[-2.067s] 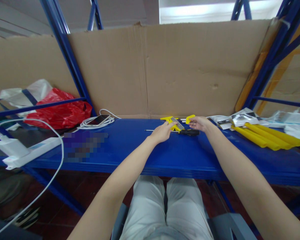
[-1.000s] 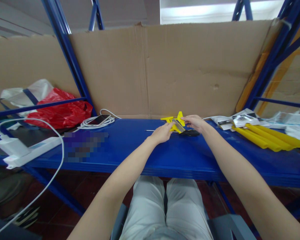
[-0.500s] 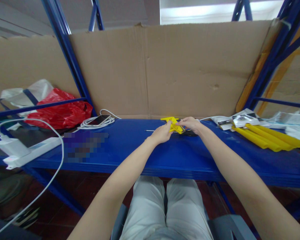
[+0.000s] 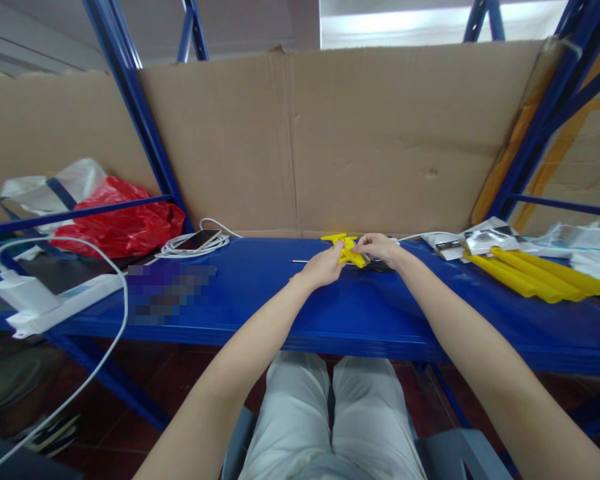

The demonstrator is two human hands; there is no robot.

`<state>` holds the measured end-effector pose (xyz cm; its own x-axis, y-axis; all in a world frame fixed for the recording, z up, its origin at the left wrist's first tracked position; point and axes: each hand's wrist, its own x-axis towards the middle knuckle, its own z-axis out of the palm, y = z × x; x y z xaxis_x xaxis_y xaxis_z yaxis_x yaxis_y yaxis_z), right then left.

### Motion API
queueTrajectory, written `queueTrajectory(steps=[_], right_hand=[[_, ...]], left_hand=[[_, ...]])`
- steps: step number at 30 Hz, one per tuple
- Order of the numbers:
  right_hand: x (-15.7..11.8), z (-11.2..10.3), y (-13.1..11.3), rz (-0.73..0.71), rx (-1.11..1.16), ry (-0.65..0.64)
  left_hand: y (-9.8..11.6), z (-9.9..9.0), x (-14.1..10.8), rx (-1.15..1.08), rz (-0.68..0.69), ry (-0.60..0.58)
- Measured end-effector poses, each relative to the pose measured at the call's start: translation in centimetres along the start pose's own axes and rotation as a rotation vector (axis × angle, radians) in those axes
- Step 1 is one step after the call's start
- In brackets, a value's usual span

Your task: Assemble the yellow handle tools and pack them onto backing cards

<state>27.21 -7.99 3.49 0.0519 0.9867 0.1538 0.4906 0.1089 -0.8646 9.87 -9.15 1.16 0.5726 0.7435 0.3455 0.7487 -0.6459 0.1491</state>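
A yellow plastic part (image 4: 349, 254) is between my hands near the back edge of the blue table (image 4: 260, 293). My left hand (image 4: 325, 265) is closed on its near left side. My right hand (image 4: 379, 247) has its fingers pinched at the part's right side; whether a small piece is between them is too small to tell. A thin metal rod (image 4: 298, 261) lies left of the yellow part, partly hidden by my left hand. Something black (image 4: 381, 266) lies on the table under my right hand.
Yellow tubes (image 4: 540, 275) and silver packets (image 4: 493, 238) lie at the right. On the left are a coiled white cable (image 4: 193, 247), a power strip (image 4: 80, 300) and a red bag (image 4: 125, 217). Cardboard (image 4: 380, 140) stands behind the table.
My right hand's fingers have shifted slightly at the yellow part. My left hand keeps its hold in nearly the same place.
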Motion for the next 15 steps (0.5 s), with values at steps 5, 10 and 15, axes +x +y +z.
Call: queueTrajectory(steps=[5,10,15], right_hand=[[0.07,0.17,0.19,0.006,0.044,0.023],[0.35,0.24,0.63,0.024,0.104,0.019],[0.21,0.08,0.43,0.075,0.169,0.012]], left_hand=[[-0.55,0.52,0.19,-0.001,0.096,0.045],[-0.99,0.73,0.39,0.004,0.155,0.081],[-0.88,0.53,0.33,0.002,0.158,0.085]])
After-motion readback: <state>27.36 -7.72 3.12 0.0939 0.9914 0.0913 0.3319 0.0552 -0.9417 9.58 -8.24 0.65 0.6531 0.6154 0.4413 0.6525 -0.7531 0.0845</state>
